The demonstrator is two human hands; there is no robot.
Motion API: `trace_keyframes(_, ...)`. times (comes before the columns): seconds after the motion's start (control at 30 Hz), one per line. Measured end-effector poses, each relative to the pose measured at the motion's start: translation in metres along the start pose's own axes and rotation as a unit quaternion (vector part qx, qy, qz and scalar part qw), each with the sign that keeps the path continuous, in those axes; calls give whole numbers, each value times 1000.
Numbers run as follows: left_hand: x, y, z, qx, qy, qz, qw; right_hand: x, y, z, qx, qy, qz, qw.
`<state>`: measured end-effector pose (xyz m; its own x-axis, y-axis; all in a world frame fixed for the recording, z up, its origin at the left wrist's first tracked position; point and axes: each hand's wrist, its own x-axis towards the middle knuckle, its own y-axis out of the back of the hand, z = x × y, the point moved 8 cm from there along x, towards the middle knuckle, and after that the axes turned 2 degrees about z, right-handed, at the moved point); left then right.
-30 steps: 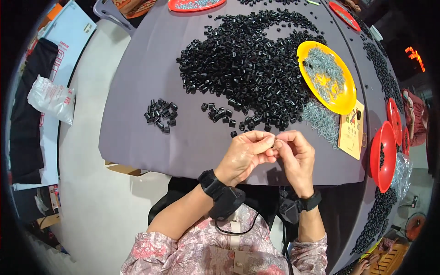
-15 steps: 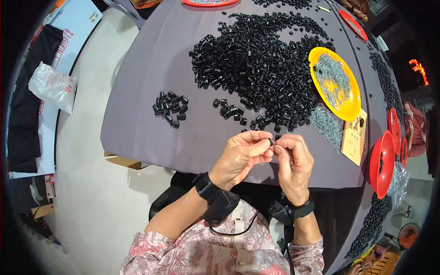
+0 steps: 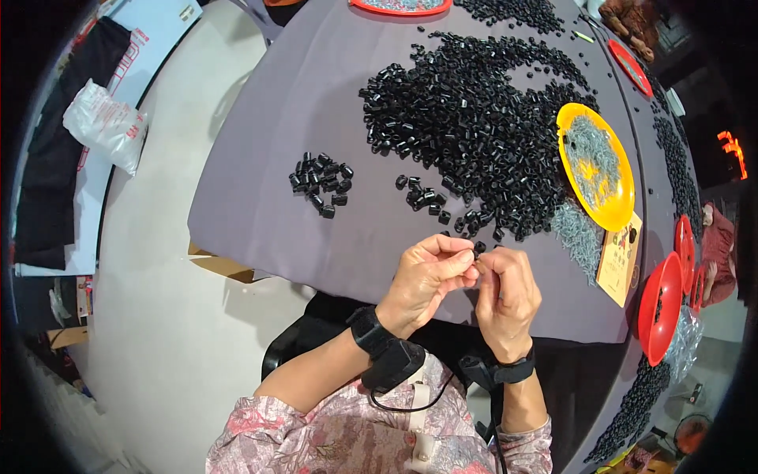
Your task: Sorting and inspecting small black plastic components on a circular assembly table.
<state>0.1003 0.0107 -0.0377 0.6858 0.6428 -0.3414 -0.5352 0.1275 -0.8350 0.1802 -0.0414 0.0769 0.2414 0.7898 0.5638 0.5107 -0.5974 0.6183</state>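
My left hand (image 3: pixel 430 276) pinches a small black plastic piece (image 3: pixel 478 248) between thumb and fingertips, above the near edge of the table. Right beside it, my right hand (image 3: pixel 508 296) is closed in a pinch with its fingertips up against that piece. Whatever those right fingers grip is too small to make out. Beyond both hands spreads a large heap of black plastic pieces (image 3: pixel 466 130). A smaller group of black pieces (image 3: pixel 320 183) lies apart at the left. Grey screws (image 3: pixel 592 154) fill a yellow oval plate (image 3: pixel 617 207), and a loose pile of screws (image 3: pixel 578 237) lies below it.
A tan printed card (image 3: pixel 618 268) lies partly under the yellow plate. Red bowls (image 3: pixel 659 308) and more black pieces line the right side. A red plate (image 3: pixel 401 9) holds screws at the far edge. Another person (image 3: pixel 714 253) sits at the right. A white plastic bag (image 3: pixel 105 126) rests on the left.
The whole view has shifted, so the table's contents appear farther right and lower. Both hands stay together at the black piece, with the right fingers slightly more curled over.
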Motion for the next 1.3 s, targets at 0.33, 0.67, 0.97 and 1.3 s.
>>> trace_keyframes(0.33,-12,25,28,7,-25,2,1000,13,-31,-13,102,11,-88,991)
trace_keyframes(0.67,-22,61,72,-58,-62,56,995,68,-95,2,14,75,-136,988)
trace_keyframes(0.97,-19,62,74,-142,-54,2,988,78,-137,-3,-111,134,-187,967)
trace_keyframes(1.3,-19,56,72,-119,-52,10,991,83,-113,6,32,55,-154,986)
